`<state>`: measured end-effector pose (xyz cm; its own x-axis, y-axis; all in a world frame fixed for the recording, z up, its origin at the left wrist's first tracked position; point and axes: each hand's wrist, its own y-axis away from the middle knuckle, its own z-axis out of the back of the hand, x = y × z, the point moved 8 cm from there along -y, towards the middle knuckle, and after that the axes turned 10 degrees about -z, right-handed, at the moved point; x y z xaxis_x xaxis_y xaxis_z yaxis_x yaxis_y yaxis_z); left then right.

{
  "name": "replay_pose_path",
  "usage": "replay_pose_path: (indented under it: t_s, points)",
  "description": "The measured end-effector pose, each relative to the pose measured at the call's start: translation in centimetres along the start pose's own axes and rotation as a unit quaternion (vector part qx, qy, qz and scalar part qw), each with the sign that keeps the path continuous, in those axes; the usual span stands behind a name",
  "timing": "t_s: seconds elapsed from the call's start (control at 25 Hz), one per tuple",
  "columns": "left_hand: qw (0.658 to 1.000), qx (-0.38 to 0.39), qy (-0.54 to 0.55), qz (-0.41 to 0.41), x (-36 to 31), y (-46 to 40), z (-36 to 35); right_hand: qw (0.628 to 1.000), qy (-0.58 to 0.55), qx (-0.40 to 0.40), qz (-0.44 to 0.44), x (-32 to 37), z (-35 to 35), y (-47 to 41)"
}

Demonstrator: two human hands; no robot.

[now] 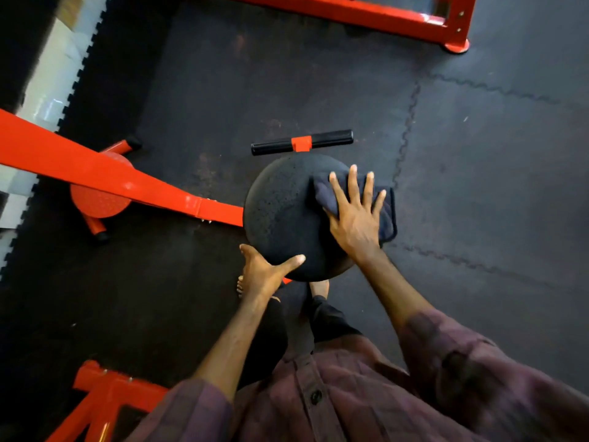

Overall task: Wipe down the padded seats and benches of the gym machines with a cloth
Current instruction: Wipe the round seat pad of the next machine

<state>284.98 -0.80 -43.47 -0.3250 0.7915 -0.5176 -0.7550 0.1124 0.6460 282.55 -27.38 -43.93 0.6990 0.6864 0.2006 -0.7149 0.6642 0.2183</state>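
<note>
Dark interlocking rubber floor mats point(478, 154) lie under red steel machine frames point(95, 173). A round black padded seat point(280, 215) stands in the middle. The right hand point(357, 215), fingers spread flat, presses a dark blue cloth point(387, 215) onto the seat's right edge, where it overhangs. The left hand point(264, 269) grips the near rim, thumb on top. To wipe well, keep that brace firm and sweep overlapping strokes toward the uncovered left side.
</note>
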Motion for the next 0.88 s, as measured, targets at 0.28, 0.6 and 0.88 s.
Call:
replay_pose_path:
  t_s: [0.28, 0.6, 0.88]
  points:
    - [0.999, -0.037, 0.014, -0.015, 0.4, -1.6, -0.4, 0.973, 0.079, 0.021, 0.216, 0.2, -0.1, 3.5]
    - [0.997, 0.004, -0.031, -0.068, -0.9, -4.6, 2.0, 0.992, 0.047, 0.022, 0.117, 5.4, -0.2, -2.5]
    - [0.991, 0.068, -0.067, -0.095, -2.9, -7.9, 3.8, 0.999, 0.019, 0.028, 0.029, 0.1, 0.2, -1.6]
